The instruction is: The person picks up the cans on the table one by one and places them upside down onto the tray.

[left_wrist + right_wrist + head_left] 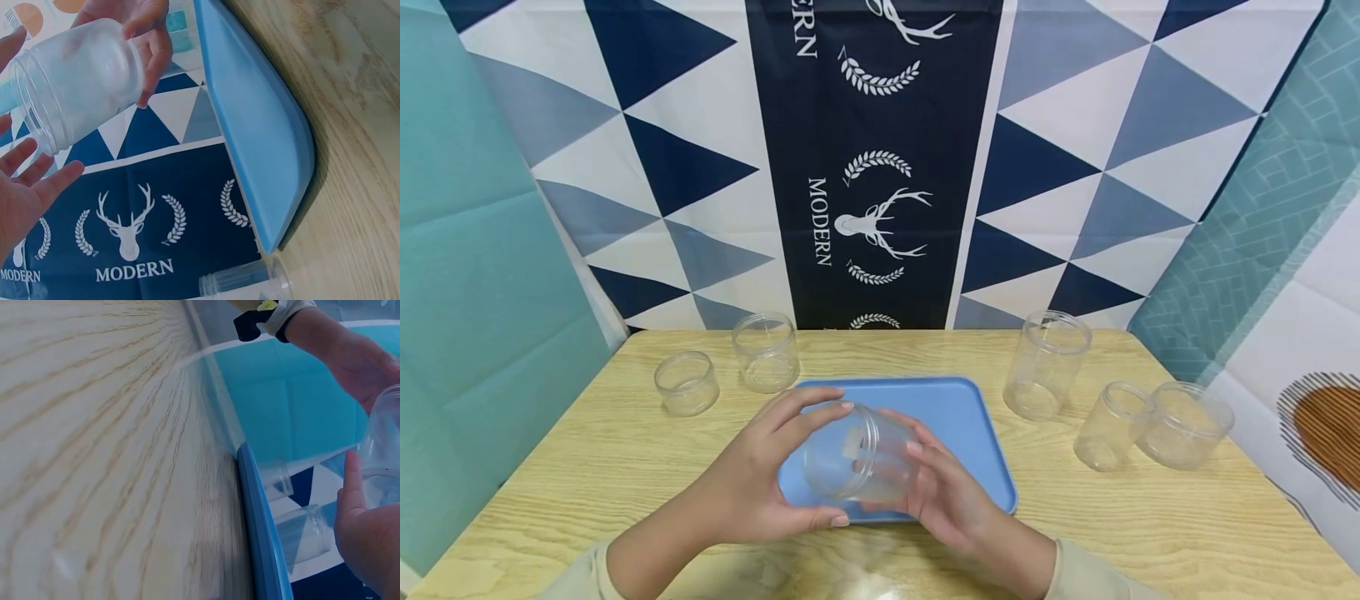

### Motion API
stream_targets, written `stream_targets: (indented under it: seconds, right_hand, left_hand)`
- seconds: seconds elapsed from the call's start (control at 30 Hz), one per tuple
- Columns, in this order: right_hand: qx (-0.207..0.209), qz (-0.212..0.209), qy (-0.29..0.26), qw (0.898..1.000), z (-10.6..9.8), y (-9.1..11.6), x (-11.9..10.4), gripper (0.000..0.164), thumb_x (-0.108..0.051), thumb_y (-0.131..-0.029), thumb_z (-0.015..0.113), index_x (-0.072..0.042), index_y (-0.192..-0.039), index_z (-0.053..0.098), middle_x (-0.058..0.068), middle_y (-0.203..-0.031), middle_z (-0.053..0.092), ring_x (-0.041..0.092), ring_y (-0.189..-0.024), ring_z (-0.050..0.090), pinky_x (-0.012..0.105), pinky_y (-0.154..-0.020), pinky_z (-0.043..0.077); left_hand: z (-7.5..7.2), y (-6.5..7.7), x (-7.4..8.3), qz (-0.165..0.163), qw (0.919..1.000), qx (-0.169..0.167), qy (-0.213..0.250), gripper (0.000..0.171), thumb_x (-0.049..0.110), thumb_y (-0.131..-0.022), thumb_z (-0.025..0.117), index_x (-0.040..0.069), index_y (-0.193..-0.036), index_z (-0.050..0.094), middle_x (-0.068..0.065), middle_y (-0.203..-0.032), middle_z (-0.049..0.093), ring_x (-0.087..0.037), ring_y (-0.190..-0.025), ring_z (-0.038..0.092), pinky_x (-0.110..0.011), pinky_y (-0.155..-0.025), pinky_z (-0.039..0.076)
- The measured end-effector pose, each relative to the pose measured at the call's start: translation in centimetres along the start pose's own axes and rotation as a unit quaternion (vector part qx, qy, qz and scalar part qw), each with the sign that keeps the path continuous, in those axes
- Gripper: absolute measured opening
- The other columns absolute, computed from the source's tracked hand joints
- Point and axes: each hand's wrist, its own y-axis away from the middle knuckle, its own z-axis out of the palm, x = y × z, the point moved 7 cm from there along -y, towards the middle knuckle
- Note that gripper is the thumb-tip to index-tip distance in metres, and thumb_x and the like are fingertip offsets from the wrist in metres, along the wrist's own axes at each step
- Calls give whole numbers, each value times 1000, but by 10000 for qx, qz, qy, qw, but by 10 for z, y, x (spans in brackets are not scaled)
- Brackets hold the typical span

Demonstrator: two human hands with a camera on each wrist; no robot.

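Observation:
A clear plastic jar is tilted on its side above the blue tray, between the two hands. In the left wrist view its threaded mouth faces the left hand, and its rounded base faces the right. My right hand holds the jar near the base, thumb and fingers about its side. The left hand is at the mouth end with its thumb and fingers spread wide around the rim. From the right wrist, the jar shows partly cut off by the frame's edge.
On the wooden table, a short clear jar and a taller one stand left of the tray. To its right are a tall jar, a narrow jar and a wide jar. A patterned cloth hangs behind.

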Motion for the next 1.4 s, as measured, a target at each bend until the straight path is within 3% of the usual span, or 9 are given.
stream_targets:
  seconds: [0.37, 0.73, 1.1, 1.4]
  right_hand:
    - [79, -82, 32, 9999, -12, 10, -9, 40, -15, -103, 33, -22, -142, 42, 8, -136, 46, 31, -121, 52, 55, -92, 49]
    - [331, -222, 242, 9989, -25, 19, -25, 39, -15, -103, 35, -22, -140, 46, 7, -135, 47, 30, -118, 54, 54, -89, 50]
    - [593, -292, 363, 9972, -42, 27, -39, 39, -14, -103, 34, -23, -139, 47, 5, -134, 49, 29, -116, 55, 52, -89, 51]
    - [599, -390, 560, 9959, -48, 29, -51, 40, -13, -103, 33, -24, -140, 45, 2, -133, 51, 25, -115, 57, 49, -90, 51]
  left_hand:
    - [1, 8, -11, -467, 9987, -210, 29, 84, 36, -74, 85, 12, -143, 46, -7, -142, 46, -26, -127, 47, -42, -98, 47]
    - [3, 18, -30, -858, 9951, -222, -432, 78, 17, -68, 88, 11, -137, 52, -5, -137, 49, -26, -126, 48, -43, -95, 49]
    - [11, 34, -53, -1677, 9819, -452, -754, 63, 16, -68, 90, 8, -124, 63, -7, -131, 53, -27, -124, 50, -43, -94, 50]
    - [25, 51, -75, -2553, 9612, -789, -691, 53, 14, -71, 87, 9, -119, 65, -5, -124, 56, -24, -114, 56, -41, -91, 51]
